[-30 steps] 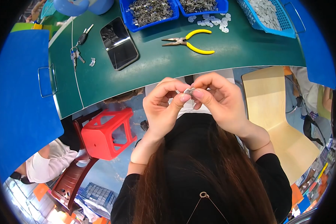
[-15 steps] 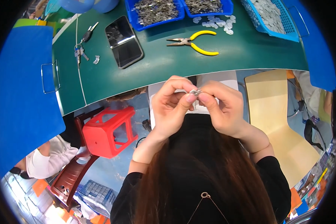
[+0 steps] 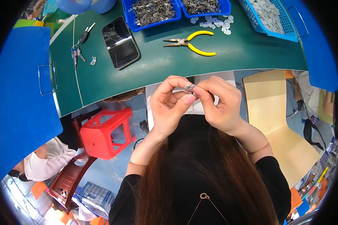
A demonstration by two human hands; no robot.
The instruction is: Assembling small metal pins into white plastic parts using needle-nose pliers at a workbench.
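Both my hands meet just off the near edge of the green table, over my lap. Between the fingertips is a small clear-and-metal piece (image 3: 189,87); its exact kind is too small to make out. My left hand (image 3: 170,107) has its fingers curled against the piece from the left, thumb below it. From the right, my right hand (image 3: 222,105) pinches it between thumb and forefinger. Beyond them on the table lie needle-nose pliers (image 3: 189,43) with yellow handles, jaws to the left. Loose translucent flat pieces (image 3: 216,22) are scattered behind the pliers.
Two blue bins (image 3: 179,13) of small metal parts stand at the back, with a light-blue basket (image 3: 289,36) of flat pieces to their right. A dark phone (image 3: 121,43), keys (image 3: 77,54) and a clear bit (image 3: 93,60) lie left. Beside me are a red stool (image 3: 105,135) and a chair (image 3: 268,112).
My left thumb has dropped away from the piece a little, and more of the piece shows between my fingers. The whole view has shifted slightly.
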